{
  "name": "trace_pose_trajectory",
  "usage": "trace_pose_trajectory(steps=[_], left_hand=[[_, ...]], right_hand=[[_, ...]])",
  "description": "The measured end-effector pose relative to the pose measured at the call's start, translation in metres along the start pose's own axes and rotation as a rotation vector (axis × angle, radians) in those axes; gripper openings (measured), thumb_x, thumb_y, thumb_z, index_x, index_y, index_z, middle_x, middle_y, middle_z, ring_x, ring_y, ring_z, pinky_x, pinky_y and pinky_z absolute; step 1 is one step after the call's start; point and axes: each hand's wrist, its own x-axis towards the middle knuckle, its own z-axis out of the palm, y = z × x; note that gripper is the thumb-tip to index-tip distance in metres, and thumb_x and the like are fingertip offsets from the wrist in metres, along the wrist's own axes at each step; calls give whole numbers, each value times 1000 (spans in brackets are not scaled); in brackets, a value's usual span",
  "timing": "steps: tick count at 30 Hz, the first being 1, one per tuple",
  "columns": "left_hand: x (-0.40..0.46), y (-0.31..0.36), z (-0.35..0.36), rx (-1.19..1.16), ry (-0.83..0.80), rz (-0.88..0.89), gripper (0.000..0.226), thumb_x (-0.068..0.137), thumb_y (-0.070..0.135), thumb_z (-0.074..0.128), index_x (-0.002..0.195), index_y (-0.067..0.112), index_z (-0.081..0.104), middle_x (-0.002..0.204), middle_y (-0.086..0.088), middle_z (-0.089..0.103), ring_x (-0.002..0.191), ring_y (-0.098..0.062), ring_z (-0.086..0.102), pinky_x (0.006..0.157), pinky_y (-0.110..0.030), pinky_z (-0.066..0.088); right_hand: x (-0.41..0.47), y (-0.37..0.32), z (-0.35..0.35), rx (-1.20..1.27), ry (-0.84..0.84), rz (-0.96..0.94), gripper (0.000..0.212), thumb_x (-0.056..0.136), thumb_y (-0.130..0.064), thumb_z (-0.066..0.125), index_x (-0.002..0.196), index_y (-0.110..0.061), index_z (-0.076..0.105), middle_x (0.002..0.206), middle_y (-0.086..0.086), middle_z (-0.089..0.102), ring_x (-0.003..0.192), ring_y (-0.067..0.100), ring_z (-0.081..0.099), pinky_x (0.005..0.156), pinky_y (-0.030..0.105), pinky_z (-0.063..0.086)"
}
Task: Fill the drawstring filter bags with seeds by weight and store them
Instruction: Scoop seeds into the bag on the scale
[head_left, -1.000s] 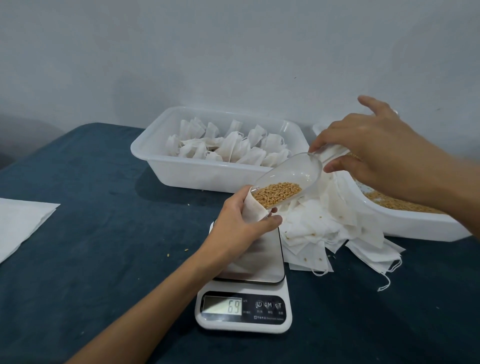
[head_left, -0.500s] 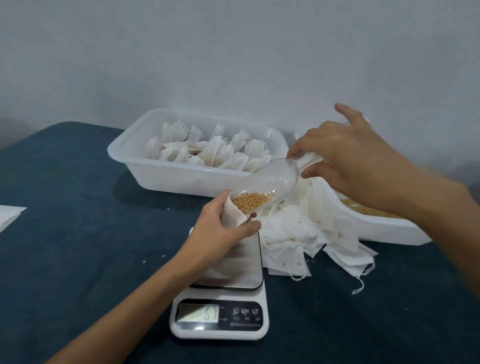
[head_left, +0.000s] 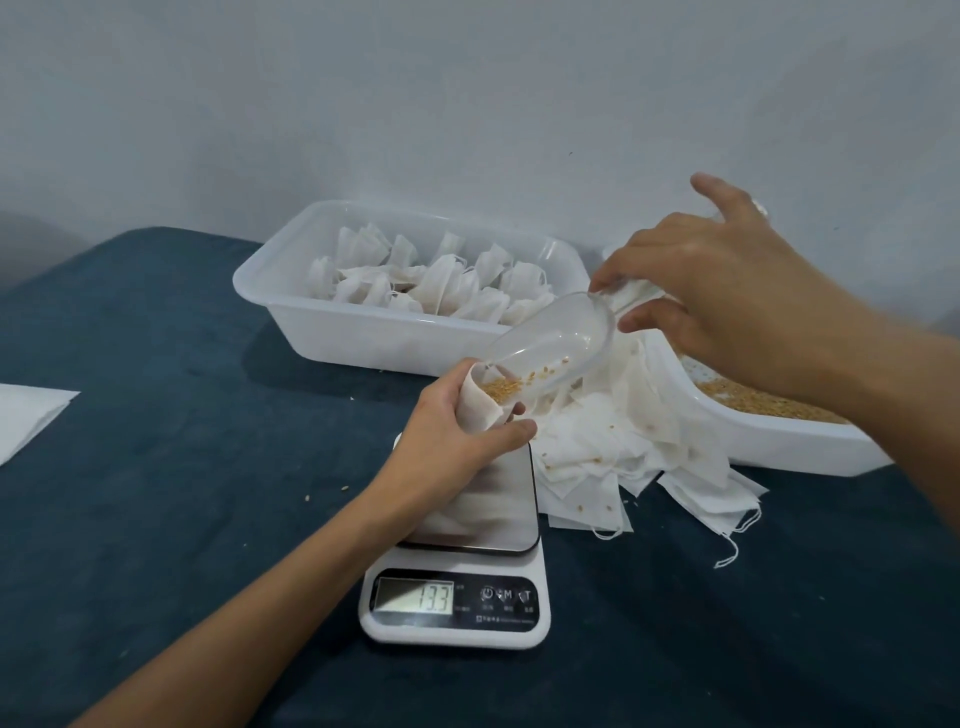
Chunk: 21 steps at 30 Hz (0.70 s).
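Note:
My left hand (head_left: 451, 435) grips a white filter bag (head_left: 478, 408) upright on the steel plate of a white kitchen scale (head_left: 511, 512), its mouth open. My right hand (head_left: 727, 291) holds the handle of a clear plastic scoop (head_left: 558, 338), tilted down with its lip in the bag's mouth. A few tan seeds lie near the scoop's lip and in the bag. The scale's display (head_left: 415, 596) reads 13.3. A heap of flat unfilled bags (head_left: 623, 441) lies right of the scale.
A white tub (head_left: 374, 332) with several filled, tied bags stands behind the scale. At the right a white tray (head_left: 779, 441) holds loose seeds. White paper (head_left: 26, 421) lies at the left edge. Stray seeds dot the dark blue cloth (head_left: 182, 467).
The scoop tipped steeper and most of its seeds ran into the bag. The display rose from about 6.9 to 13.3. The camera view shifted.

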Motion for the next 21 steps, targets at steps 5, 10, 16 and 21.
trace_pose_trajectory(steps=[5, 10, 16, 21], left_hand=[[0, 1, 0, -15, 22, -3, 30, 82, 7, 84, 106, 14, 66, 90, 7, 76, 85, -4, 74, 72, -12, 52], [1, 1, 1, 34, 35, 4, 28, 75, 25, 84, 98, 28, 68, 91, 5, 77, 95, -13, 76, 78, -21, 54], [0, 4, 0, 69, 62, -6, 30, 73, 32, 85, 97, 31, 68, 95, -4, 75, 86, -22, 72, 74, -35, 57], [-3, 9, -1, 39, 102, -50, 40, 69, 33, 88, 103, 28, 67, 98, -7, 74, 76, -13, 66, 64, -27, 55]], right_hand=[[1, 0, 2, 3, 9, -7, 31, 91, -21, 72, 122, -20, 67, 115, -3, 71, 118, 24, 59, 124, 49, 4], [1, 1, 5, -3, 50, -45, 30, 87, -16, 77, 116, -18, 70, 111, 0, 73, 113, 28, 62, 123, 54, 9], [2, -1, 8, -75, 179, -139, 31, 80, -6, 82, 108, -15, 74, 99, 3, 73, 100, 31, 66, 119, 63, 16], [3, -6, 12, -137, 326, -208, 28, 82, -2, 79, 108, -14, 74, 95, 3, 72, 96, 32, 66, 118, 64, 19]])
